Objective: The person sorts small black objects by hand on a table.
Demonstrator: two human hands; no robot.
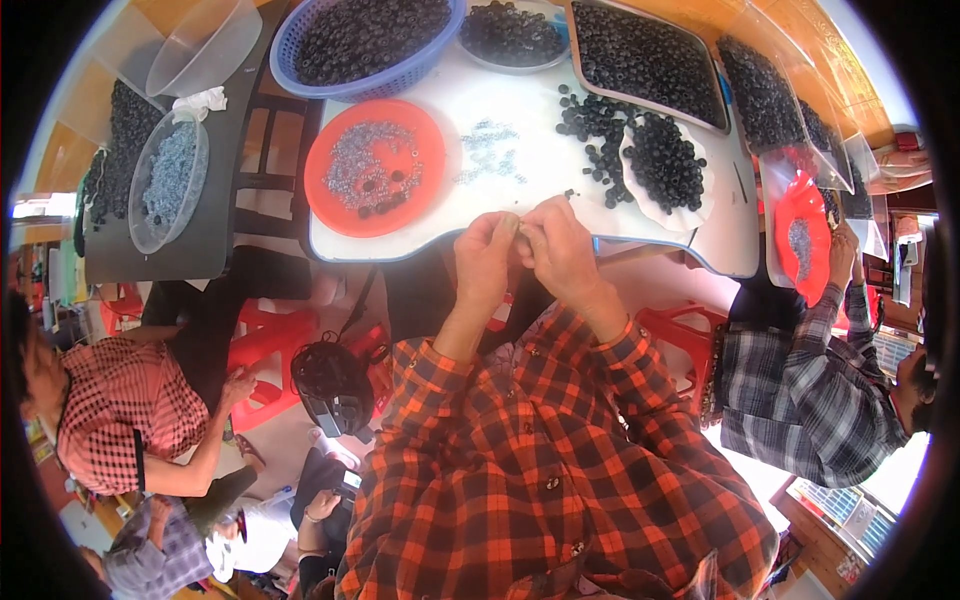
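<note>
Close together at the table's front edge, my left hand (483,264) and my right hand (563,254) meet with fingertips pinched. Whatever they hold between them is too small and covered to name. Left of them on the white table (447,215) lies an orange-red plate (322,200) with small translucent pieces and several black round pieces. A loose patch of translucent pieces (490,150) is spread beyond my hands. To the right, black round pieces (600,135) lie in a heap, and more fill a white scalloped plate (697,213). Two small dark pieces (570,194) rest near my right hand.
A blue basket (283,50), a shallow bowl (515,68) and a metal tray (722,115), all with black pieces, line the back. People work on both sides: one in pink check (125,410), another in grey plaid (820,390). Red stools (265,350) stand below.
</note>
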